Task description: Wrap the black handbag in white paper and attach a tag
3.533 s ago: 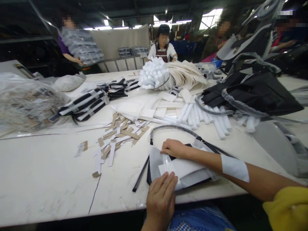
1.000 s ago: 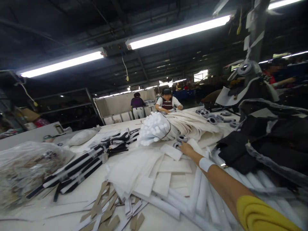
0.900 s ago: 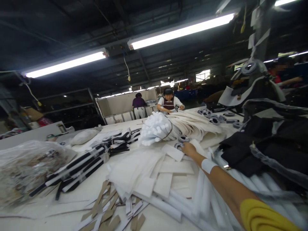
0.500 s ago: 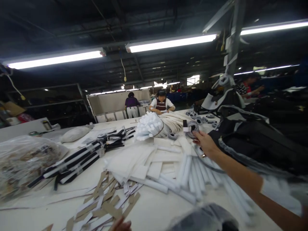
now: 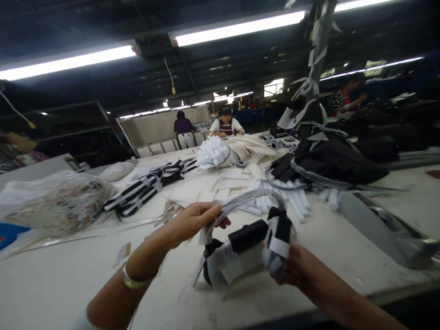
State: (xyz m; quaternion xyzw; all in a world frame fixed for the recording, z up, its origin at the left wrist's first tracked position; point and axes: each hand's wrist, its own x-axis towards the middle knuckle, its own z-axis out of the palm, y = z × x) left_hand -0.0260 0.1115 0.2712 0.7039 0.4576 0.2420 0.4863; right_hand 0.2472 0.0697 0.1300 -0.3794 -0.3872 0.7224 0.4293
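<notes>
My left hand pinches one end of a grey strap wrapped in clear film, which arches across to the right. The rest of the strap is a coiled bundle with a black patch and a white band, and my right hand grips it from the lower right. Just behind and below the strap, a grey and black piece with a black padded section rests on the white table. Motion blur softens its edges, and its exact kind is unclear.
Cut white tubes, a large bundle of white rods, black-and-white strips and a filled plastic bag lie about the table. Black fabric is heaped right, near a grey moulded object. Another person works across the table.
My right hand has drawn the coiled strap from the far pile toward me. My left hand has risen from the bottom edge and taken the strap's end. The view has tilted down.
</notes>
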